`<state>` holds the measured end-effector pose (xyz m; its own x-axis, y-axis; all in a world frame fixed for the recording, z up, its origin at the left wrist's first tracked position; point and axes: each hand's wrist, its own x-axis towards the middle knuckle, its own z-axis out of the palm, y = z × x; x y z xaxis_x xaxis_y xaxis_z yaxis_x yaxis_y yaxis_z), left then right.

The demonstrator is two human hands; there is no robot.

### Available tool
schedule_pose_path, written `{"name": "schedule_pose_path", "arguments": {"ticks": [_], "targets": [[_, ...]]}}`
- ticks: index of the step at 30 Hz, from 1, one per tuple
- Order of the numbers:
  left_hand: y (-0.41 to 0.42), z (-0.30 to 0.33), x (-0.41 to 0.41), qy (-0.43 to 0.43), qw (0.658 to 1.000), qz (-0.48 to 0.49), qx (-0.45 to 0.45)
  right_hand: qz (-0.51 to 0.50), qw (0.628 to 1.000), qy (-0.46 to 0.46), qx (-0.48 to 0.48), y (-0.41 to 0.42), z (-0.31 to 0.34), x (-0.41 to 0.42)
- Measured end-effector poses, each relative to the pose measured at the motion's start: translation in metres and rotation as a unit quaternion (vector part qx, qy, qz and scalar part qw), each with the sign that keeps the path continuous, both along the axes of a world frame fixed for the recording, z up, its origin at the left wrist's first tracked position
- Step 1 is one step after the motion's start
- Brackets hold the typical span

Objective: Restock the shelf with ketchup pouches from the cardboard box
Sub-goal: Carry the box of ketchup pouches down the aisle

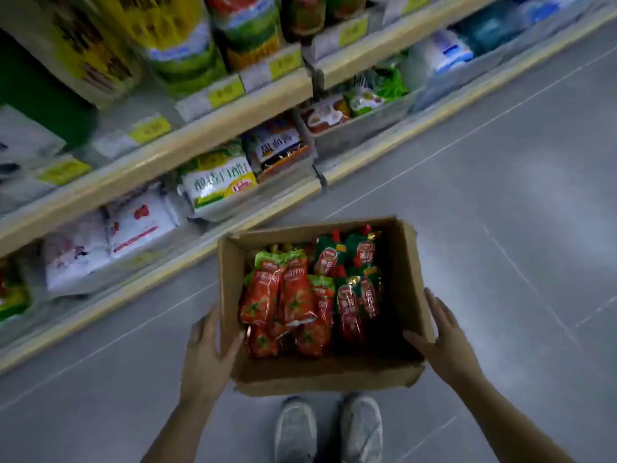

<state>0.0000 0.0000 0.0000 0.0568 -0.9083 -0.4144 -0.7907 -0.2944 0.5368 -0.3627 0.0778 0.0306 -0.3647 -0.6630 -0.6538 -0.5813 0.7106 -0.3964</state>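
My left hand (208, 349) and right hand (445, 342) grip the box (405, 262) sides at lower centre, pouches (300, 295) all inside; shelf (160, 155) upper left, restocking not started.

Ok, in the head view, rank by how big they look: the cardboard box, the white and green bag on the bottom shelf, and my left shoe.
1. cardboard box
2. white and green bag
3. left shoe, partly cut off by the frame and nearer the camera, so its place after the bag is unsure.

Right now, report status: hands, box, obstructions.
Left hand and right hand grip cardboard box by its sides. Ketchup pouches all inside. Nothing blocking shelf.
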Motion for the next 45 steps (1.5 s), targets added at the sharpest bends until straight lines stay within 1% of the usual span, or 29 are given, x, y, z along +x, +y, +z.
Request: {"name": "schedule_pose_path", "arguments": {"ticks": [4, 7, 10, 11, 14, 16, 21, 26, 29, 33, 36, 41, 45], "targets": [[-0.002, -0.054, -0.002, 0.045, 0.998, -0.023, 0.036, 0.002, 1.0, 0.029, 0.009, -0.001, -0.055, 0.008], [0.004, -0.075, 0.007, 0.032, 0.999, -0.042, -0.001, 0.0, 0.998, 0.056, -0.021, 0.008, -0.075, 0.018], [0.0, -0.077, 0.013, 0.004, 0.998, -0.041, -0.042, -0.061, 0.995, 0.077, -0.036, 0.006, -0.076, 0.015], [-0.001, -0.074, 0.012, 0.003, 0.998, -0.043, -0.046, -0.057, 0.994, 0.087, -0.038, 0.007, -0.075, 0.013], [-0.014, -0.056, 0.017, 0.017, 0.997, -0.057, -0.048, -0.003, 0.993, 0.105, -0.057, 0.003, -0.065, 0.004], [-0.033, -0.04, 0.02, 0.018, 0.997, -0.073, -0.035, 0.002, 0.992, 0.106, -0.063, -0.006, -0.053, -0.004], [-0.065, 0.0, 0.019, -0.019, 0.987, -0.144, 0.062, 0.012, 0.994, 0.094, -0.049, -0.007, -0.008, -0.017], [-0.059, 0.043, 0.003, -0.046, 0.973, -0.185, 0.134, -0.006, 0.997, 0.076, 0.008, 0.024, 0.032, -0.024], [-0.051, 0.073, -0.017, -0.064, 0.962, -0.225, 0.143, -0.048, 0.997, 0.062, 0.02, 0.059, 0.058, -0.031], [-0.045, 0.103, -0.055, -0.087, 0.951, -0.26, 0.145, -0.091, 0.994, 0.065, 0.005, 0.098, 0.085, -0.052], [-0.038, 0.12, -0.096, -0.077, 0.946, -0.288, 0.13, -0.115, 0.991, 0.07, -0.002, 0.125, 0.097, -0.078], [-0.023, 0.138, -0.18, -0.071, 0.943, -0.303, 0.121, -0.161, 0.984, 0.073, -0.023, 0.164, 0.114, -0.144], [-0.003, 0.153, -0.262, -0.08, 0.942, -0.307, 0.106, -0.156, 0.984, 0.08, -0.016, 0.189, 0.133, -0.219]]}}
